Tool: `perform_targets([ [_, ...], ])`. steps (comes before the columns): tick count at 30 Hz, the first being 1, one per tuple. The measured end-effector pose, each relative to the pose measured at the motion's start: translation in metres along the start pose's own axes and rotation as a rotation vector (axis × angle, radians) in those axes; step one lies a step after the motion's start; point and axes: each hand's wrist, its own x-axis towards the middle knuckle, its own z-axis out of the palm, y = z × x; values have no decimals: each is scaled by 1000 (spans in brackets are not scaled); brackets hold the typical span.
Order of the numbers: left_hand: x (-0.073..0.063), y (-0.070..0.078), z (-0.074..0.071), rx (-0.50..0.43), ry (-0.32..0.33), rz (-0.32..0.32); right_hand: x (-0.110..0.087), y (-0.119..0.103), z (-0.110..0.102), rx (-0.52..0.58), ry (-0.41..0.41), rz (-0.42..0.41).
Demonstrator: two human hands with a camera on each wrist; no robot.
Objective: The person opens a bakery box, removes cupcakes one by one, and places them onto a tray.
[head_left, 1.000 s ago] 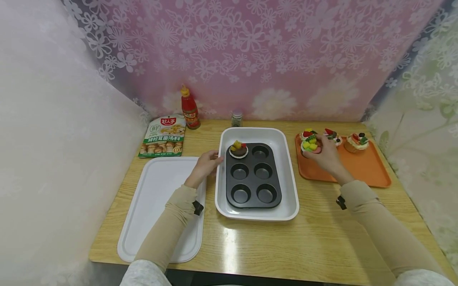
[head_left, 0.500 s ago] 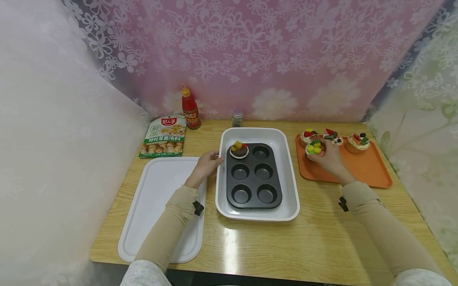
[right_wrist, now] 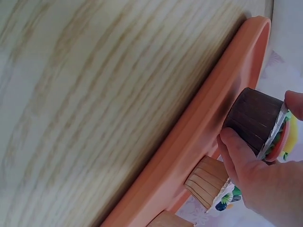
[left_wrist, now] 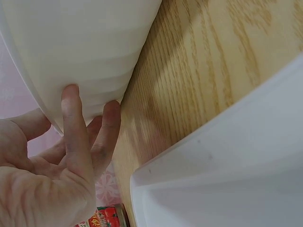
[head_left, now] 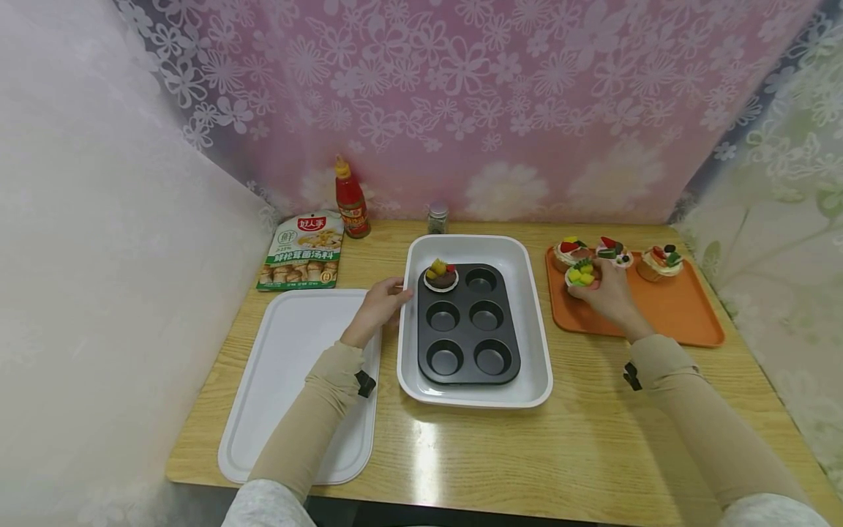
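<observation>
My right hand grips a cupcake with a dark brown wrapper and yellow and green fruit topping, at the left part of the orange tray. In the right wrist view, fingers and thumb hold the brown wrapper, its base right at the tray surface. My left hand holds the left side of a deep white tray, thumb at the rim and fingertips against the outer wall. Inside it lies a dark muffin pan, with a chocolate cupcake in its far-left cup.
Three more cupcakes stand on the orange tray, including a strawberry-topped one. A flat white tray lies at left under my left forearm. At the back are a soup-mix pouch, a red sauce bottle and a small jar.
My right hand has moved slightly right and nearer with the yellow-topped cupcake, over the orange tray. The left hand has stayed at the deep white tray's side.
</observation>
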Motion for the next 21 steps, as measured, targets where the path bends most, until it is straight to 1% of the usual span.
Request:
perform_targets([
  [8,-1,1,0,0,0,-5,3,6,1,-6,-5,9],
  [14,0,0,0,-2,-2,-8,6,9,2,-22,-2,-8],
  [21,0,0,-1,-2,-5,0,9,13,4,-39,-22,-15],
])
